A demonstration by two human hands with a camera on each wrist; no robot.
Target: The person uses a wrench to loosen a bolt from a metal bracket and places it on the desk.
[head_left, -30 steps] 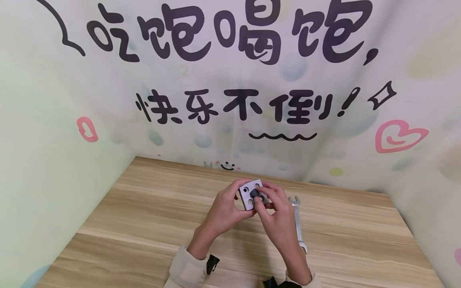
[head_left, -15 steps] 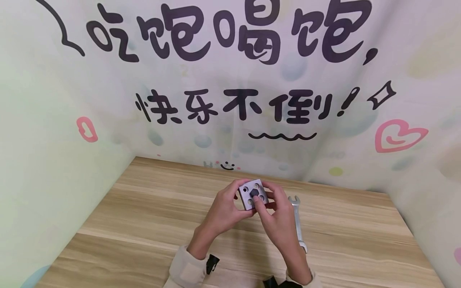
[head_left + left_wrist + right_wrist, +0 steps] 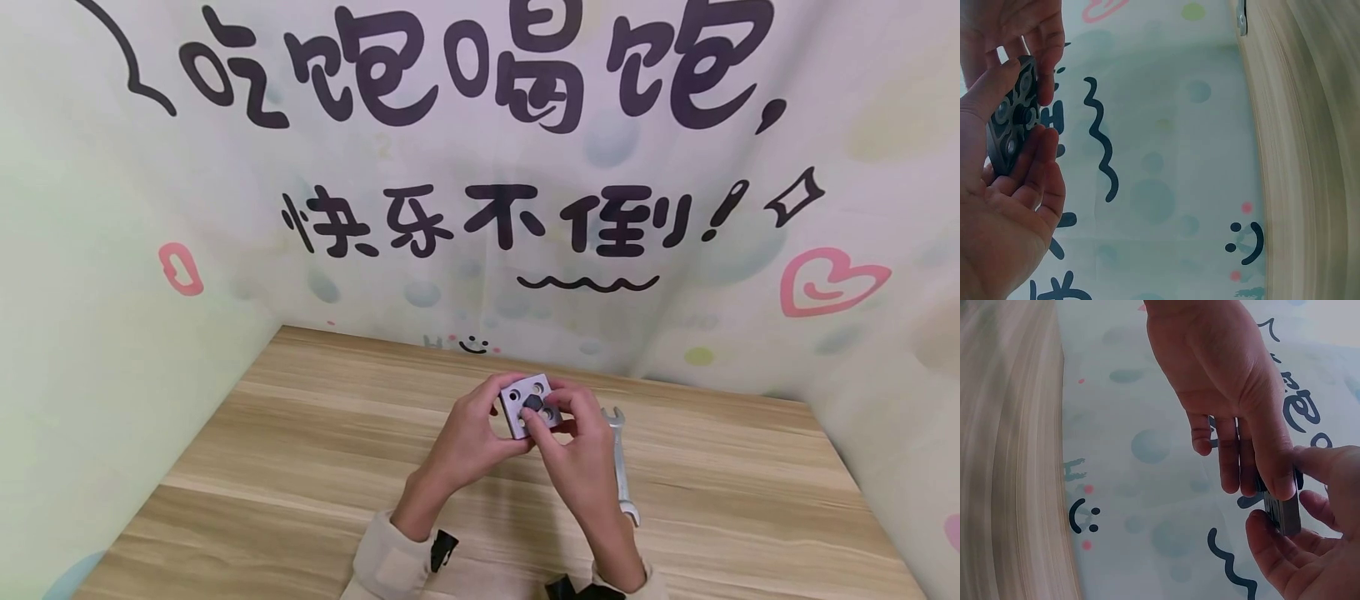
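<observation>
A square silver metal plate (image 3: 527, 387) with a hole near each corner is held up above the table, its face tilted toward the head camera. My left hand (image 3: 467, 433) grips it by its edges. From the middle of the plate a black hex bolt head (image 3: 533, 402) stands out. My right hand (image 3: 581, 442) has its thumb and index finger at opposite sides of the bolt head. The left wrist view shows the plate's other face (image 3: 1010, 119), dark, with a round dark end near its centre. Only the plate's side edge (image 3: 1291, 519) shows in the right wrist view.
A silver open-ended wrench (image 3: 619, 467) lies on the wooden table (image 3: 300, 433), just right of my right forearm. Behind the table hangs a printed cloth backdrop (image 3: 450, 308). Black straps (image 3: 442, 550) sit at both cuffs.
The right index finger left the bolt head, then came back to its right side. The right thumb shifted slightly to the bolt head's lower left. The left hand kept its grip on the plate.
</observation>
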